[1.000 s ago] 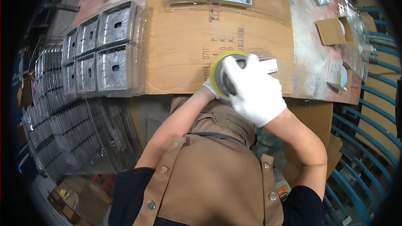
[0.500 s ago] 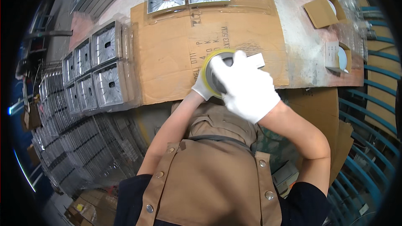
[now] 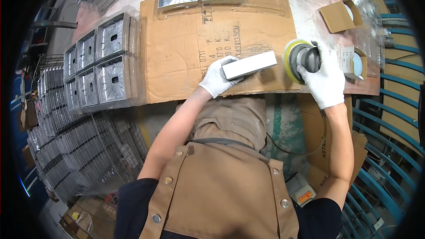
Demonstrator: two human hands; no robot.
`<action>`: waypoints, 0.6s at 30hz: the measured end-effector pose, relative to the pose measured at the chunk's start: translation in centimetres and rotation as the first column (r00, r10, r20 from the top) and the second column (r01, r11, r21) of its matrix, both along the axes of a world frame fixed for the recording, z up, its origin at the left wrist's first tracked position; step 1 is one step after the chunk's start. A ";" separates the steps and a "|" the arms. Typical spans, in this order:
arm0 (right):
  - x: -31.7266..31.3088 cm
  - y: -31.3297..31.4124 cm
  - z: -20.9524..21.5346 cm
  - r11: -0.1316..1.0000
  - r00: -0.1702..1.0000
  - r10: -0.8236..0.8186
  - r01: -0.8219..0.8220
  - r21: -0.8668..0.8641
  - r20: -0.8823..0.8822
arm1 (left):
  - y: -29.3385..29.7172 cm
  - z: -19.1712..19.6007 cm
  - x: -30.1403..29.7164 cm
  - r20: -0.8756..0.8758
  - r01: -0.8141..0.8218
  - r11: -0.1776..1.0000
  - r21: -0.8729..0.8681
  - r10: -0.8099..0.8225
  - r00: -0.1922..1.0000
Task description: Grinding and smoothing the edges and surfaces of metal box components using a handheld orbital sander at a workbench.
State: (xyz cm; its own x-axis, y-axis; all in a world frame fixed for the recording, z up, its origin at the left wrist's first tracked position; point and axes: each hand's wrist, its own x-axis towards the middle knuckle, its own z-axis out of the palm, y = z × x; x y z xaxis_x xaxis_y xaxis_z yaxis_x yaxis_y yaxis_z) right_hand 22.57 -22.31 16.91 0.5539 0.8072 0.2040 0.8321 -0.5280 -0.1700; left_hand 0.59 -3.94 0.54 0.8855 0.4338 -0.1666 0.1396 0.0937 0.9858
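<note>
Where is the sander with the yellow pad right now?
In the head view the sander is right of centre, gripped by the right hand at the right end of the cardboard sheet, apart from the white block in the left hand.

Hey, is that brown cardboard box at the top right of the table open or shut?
Open: the brown cardboard box has its flap lifted, and something white shows inside.

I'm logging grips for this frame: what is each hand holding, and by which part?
The left hand grips the white bar at its left end. The right hand holds the round sander by its grey body, behind the yellow pad.
</note>
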 end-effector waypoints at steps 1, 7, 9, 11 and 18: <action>-1.0 0.5 0.6 1.000 1.000 0.022 -0.022 -0.013 -0.009 | 0.1 -0.2 -0.1 -0.001 -0.003 1.000 -0.002 0.003 1.000; -3.3 3.7 1.1 0.981 0.980 0.186 -0.188 -0.035 -0.074 | 0.0 0.1 -0.1 -0.009 0.005 0.998 0.067 -0.004 1.000; -3.0 3.8 1.3 0.977 0.977 0.200 -0.204 -0.054 -0.074 | 0.0 0.3 0.2 0.032 -0.001 0.999 -0.048 0.002 0.999; -2.0 3.9 0.8 0.972 0.972 0.231 -0.232 -0.026 -0.036 | -0.1 0.4 -0.1 0.014 -0.006 0.998 -0.060 0.006 1.000; -1.9 4.1 1.3 0.971 0.988 0.152 -0.154 -0.184 -0.021 | 0.2 0.0 0.0 0.023 0.008 0.997 -0.079 -0.006 1.000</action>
State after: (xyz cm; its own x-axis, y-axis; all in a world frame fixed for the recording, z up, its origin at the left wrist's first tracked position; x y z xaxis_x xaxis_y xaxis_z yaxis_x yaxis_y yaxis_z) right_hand 20.69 -18.18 18.26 0.4216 0.9059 0.0406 0.9046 -0.4171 -0.0874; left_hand 0.58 -3.78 0.53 0.8923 0.4141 -0.1796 0.1177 0.1708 0.9783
